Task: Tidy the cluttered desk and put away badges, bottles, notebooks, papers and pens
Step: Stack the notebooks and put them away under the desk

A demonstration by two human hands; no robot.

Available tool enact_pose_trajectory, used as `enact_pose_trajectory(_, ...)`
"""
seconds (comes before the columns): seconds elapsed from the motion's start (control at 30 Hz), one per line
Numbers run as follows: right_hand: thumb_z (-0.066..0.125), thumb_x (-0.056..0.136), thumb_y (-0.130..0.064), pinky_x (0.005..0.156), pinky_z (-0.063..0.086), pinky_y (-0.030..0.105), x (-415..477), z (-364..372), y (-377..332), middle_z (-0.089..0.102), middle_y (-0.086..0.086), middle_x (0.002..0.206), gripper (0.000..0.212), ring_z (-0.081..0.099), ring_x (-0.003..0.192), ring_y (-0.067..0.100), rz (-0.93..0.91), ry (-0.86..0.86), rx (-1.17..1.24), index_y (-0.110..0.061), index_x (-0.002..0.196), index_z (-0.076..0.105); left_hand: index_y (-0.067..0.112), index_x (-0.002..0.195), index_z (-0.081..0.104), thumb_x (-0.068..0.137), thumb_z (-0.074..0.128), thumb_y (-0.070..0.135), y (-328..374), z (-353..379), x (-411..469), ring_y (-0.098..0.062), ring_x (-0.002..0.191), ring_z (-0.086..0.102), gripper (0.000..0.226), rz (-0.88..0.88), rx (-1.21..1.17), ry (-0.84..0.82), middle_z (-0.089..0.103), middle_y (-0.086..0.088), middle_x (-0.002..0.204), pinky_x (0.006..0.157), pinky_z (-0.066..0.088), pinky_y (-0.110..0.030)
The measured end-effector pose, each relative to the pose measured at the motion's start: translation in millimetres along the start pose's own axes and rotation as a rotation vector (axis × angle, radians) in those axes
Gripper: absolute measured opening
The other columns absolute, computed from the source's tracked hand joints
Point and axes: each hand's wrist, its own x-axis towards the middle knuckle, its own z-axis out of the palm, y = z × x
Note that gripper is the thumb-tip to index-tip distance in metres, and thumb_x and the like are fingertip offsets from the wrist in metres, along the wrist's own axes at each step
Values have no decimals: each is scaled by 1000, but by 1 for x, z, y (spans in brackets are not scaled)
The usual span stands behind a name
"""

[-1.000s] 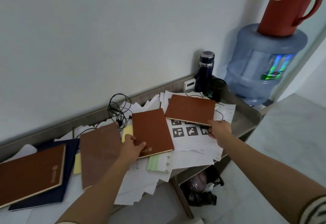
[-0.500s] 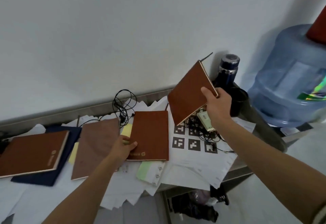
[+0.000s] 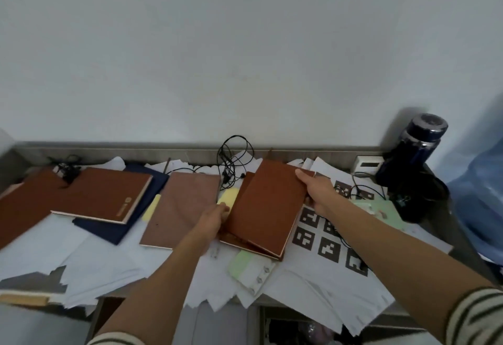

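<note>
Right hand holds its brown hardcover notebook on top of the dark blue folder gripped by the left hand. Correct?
No. Head view: the right hand holds its brown hardcover notebook on top of a second brown notebook gripped by the left hand, not the dark blue folder.

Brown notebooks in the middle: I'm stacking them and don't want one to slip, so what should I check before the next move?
1. Grip of right hand on upper notebook: ok.
2. Hold of left hand on lower notebook, at its left edge: ok.
3. Edges of upper notebook aligned with the lower one: not ok, skewed.
4. Far corner of stack free of earphone cable: cannot tell.
5. Gap between stack and dark bottle: ok.
</note>
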Motion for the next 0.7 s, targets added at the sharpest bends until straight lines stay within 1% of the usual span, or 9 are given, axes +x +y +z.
enact_pose_trajectory(0.1, 66, 93, -27, 49, 44, 24, 11, 7, 6, 68, 7, 88, 24, 59, 66, 16, 12, -53, -106, -5, 104, 65, 10, 112, 60, 101, 43, 32, 0, 1, 1, -18, 90, 56, 29, 2, 12, -2, 61, -5, 99, 78, 42, -30)
enact_pose_trajectory(0.2, 67, 92, -13, 63, 57, 27, 15, 10, 9, 70, 5, 97, 27, 67, 84, 18, -72, -112, -276, -4, 118, 63, 9, 108, 59, 101, 47, 28, -2, -2, 2, -19, 86, 60, 24, 10, 0, -39, 65, -9, 101, 72, 48, -27)
enact_pose_trajectory(0.3, 70, 87, -9, 81, 58, 40, 14, 14, 13, 68, 5, 109, 43, 67, 95, 24, -215, -115, -605, -12, 129, 59, 4, 113, 57, 100, 52, 21, -4, -4, 3, -23, 86, 63, 22, 11, -26, -93, 66, -13, 102, 78, 53, -31)
enact_pose_trajectory(0.37, 71, 86, -12, 82, 58, 44, 11, 18, 19, 64, 4, 108, 50, 67, 93, 25, -243, -87, -699, -14, 133, 56, 3, 116, 55, 99, 53, 17, -6, -6, 4, -24, 88, 63, 22, 21, -45, -124, 65, -15, 105, 81, 54, -32)
enact_pose_trajectory(0.43, 72, 85, -14, 86, 57, 47, 7, 20, 27, 60, 7, 114, 62, 64, 99, 27, -184, -31, -592, -15, 141, 45, 2, 120, 54, 97, 55, 15, -8, -10, 5, -26, 91, 65, 26, 27, -52, -156, 66, -17, 109, 84, 55, -35)
enact_pose_trajectory(0.5, 74, 85, -18, 91, 54, 46, 2, 20, 33, 54, 12, 132, 73, 59, 110, 28, -87, 11, -431, -12, 146, 35, 4, 125, 53, 96, 57, 12, -9, -11, 5, -28, 94, 66, 30, 43, -54, -203, 66, -19, 112, 85, 56, -35)
enact_pose_trajectory(0.57, 74, 86, -20, 84, 54, 41, -6, 18, 37, 57, 13, 132, 62, 60, 103, 24, 16, 4, -261, -6, 138, 44, 8, 128, 52, 96, 56, 9, -11, -13, 4, -27, 95, 67, 33, 51, -51, -259, 66, -18, 112, 83, 56, -32)
enact_pose_trajectory(0.63, 75, 86, -18, 75, 54, 38, -17, 15, 40, 66, 12, 117, 42, 64, 93, 22, 103, -43, -128, -5, 121, 57, 8, 131, 53, 96, 56, 6, -11, -15, 3, -26, 96, 67, 36, 56, -28, -316, 67, -17, 113, 81, 57, -29)
enact_pose_trajectory(0.7, 73, 87, -18, 71, 52, 35, -27, 14, 46, 68, 9, 108, 35, 65, 92, 23, 130, -28, -55, -7, 118, 59, 8, 131, 54, 95, 57, 6, -8, -18, 0, -24, 98, 67, 37, 55, 15, -362, 67, -15, 114, 79, 56, -26)
